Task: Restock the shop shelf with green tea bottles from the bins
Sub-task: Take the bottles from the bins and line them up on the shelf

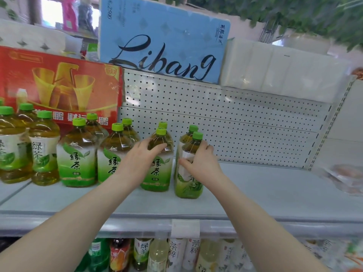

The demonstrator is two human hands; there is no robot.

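A green tea bottle (160,171) stands upright on the shelf (265,193), the left hand (137,160) curled round its shoulder; just beside it on the right, a second bottle (188,185) stands nearer the front edge, with the right hand (200,161) wrapped round its upper body; a row of bottles (76,154) fills the shelf's left side; open shelf surface runs rightward to a plastic bag (345,177); a pegboard (235,124) backs it.

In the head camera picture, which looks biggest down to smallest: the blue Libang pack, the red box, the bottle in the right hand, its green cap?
1-2. The blue Libang pack and red box look alike, both cut off: unranked.
3. The bottle the right hand grips.
4. Its green cap.
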